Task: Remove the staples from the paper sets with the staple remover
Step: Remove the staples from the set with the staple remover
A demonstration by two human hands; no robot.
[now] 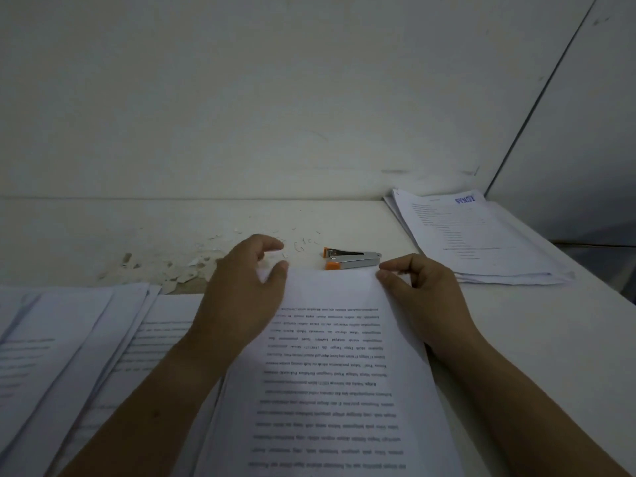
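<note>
Right now both hands hold one paper set [344, 373] in the lower middle of the frame. The left hand [247, 290] grips its far left corner, thumb on top and fingers curled over the edge. The right hand [426, 297] pinches the far right corner. Neither hand has the tool. The staple remover [351, 259] lies on the white table [516, 339] just past the far edge of the paper, between the two hands. It lies flat, its long way going left to right, orange end on the left and silver end on the right. The silver end is just beside the right hand, so I think that hand is the nearer one to pick it up. I count one staple remover, two hands and three lots of paper: the held set, a spread pile [69, 339] at the lower left and a neat pile [481, 242] at the upper right. Little paper scraps [179, 270] and loose staples [304, 244] lie above the left hand, too small to count
</note>
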